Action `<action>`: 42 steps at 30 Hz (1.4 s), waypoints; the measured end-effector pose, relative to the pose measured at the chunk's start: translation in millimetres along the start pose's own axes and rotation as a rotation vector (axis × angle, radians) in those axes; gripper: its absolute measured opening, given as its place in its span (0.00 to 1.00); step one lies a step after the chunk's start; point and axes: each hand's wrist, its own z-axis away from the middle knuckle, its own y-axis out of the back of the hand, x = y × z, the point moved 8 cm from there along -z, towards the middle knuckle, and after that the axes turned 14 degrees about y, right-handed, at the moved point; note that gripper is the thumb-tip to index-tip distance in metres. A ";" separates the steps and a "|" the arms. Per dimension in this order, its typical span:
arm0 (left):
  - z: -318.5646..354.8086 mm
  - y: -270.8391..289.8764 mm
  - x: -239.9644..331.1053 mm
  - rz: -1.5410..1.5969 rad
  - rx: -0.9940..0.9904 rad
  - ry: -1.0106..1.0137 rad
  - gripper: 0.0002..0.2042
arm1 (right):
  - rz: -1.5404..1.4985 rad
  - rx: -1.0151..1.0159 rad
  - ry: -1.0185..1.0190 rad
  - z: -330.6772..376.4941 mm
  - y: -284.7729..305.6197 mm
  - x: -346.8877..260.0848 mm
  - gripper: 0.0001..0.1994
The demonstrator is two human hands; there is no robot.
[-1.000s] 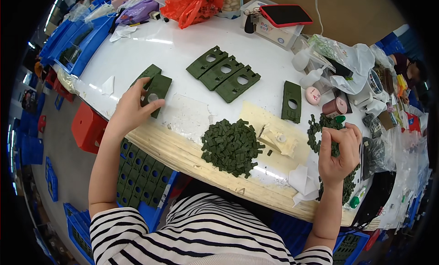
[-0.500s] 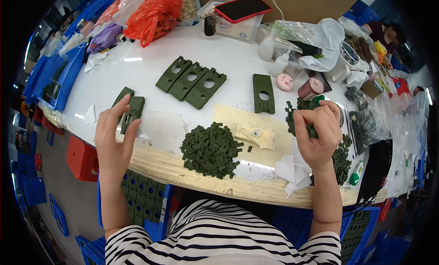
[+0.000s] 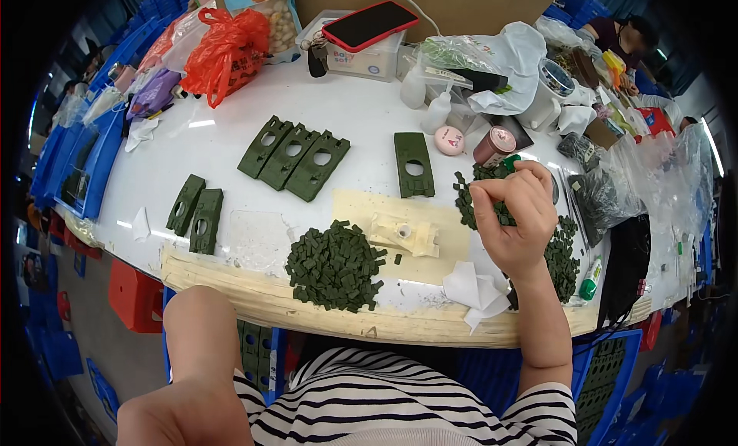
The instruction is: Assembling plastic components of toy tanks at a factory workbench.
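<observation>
White table [image 3: 369,115] carries six green plates [image 3: 293,155], one chip pile [image 3: 335,264]; red bag [image 3: 223,52] at eleven o'clock. Right hand [image 3: 513,219] fingers pinched on chips; left hand unseen.

Right hand [image 3: 516,215] raised, fingers [image 3: 492,196] curled; left forearm [image 3: 201,346] drawn back.

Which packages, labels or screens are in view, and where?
Phone: back centre, on a box, dark screen, red case.
White box: under the phone, printed front.
Snack bag: back left, colourful, pale round pieces.
Red plastic bag: back left, tied, crumpled.
</observation>
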 end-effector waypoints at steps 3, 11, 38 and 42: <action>-5.3 -7.5 -12.3 0.183 -0.049 -0.075 0.20 | -0.001 -0.001 -0.007 0.9 -1.2 2.1 0.07; 4.9 -1.0 -14.5 0.124 0.055 0.013 0.15 | 0.010 -0.027 -0.026 3.7 -4.2 7.7 0.06; 71.5 -31.9 -199.6 -1.102 -0.539 0.567 0.11 | 0.073 -0.174 -0.306 14.2 21.0 63.9 0.06; 117.3 -5.4 -238.1 -1.214 -0.655 0.770 0.13 | 0.026 -0.526 -0.594 52.9 15.9 97.6 0.06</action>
